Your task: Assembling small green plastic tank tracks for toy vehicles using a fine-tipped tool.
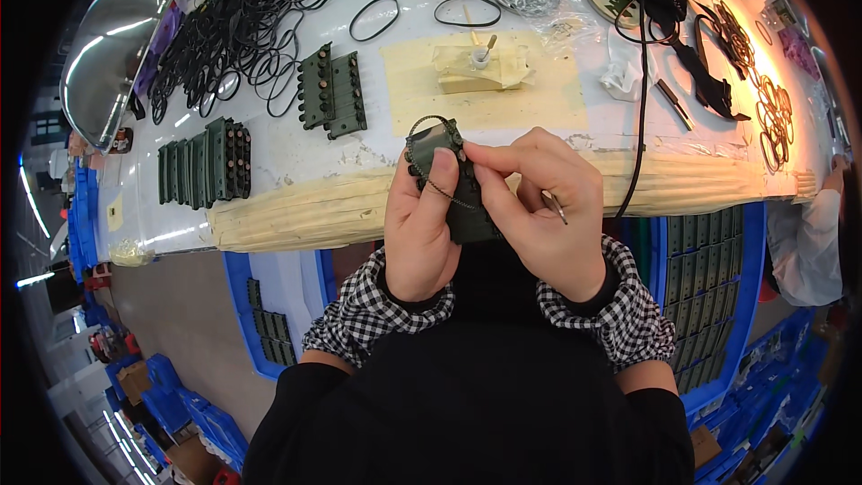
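Note:
Between the thumb and fingers of my left hand [420, 233] is a dark green ridged block [471, 220] with round pegs along its edge. A thin black ribbed loop [433, 181] hangs around the upper part of this block, crossing under my left thumb. My right hand [548, 207] is closed, its thumb and index fingertip pinching at the pegged edge; what lies between those tips is hidden. A thin metal tool [557, 207] is tucked in the right hand's other fingers, with its tip sticking out. Both hands are just over the table's near edge.
Similar green blocks [205, 164] stand in a row at left, with two more [332, 92] farther in. Black rings [238, 31] are heaped behind them. A small cup [479, 57] with sticks sits on a wrapped block. A black cable [642, 117] hangs at right; blue trays [756, 260] lie below.

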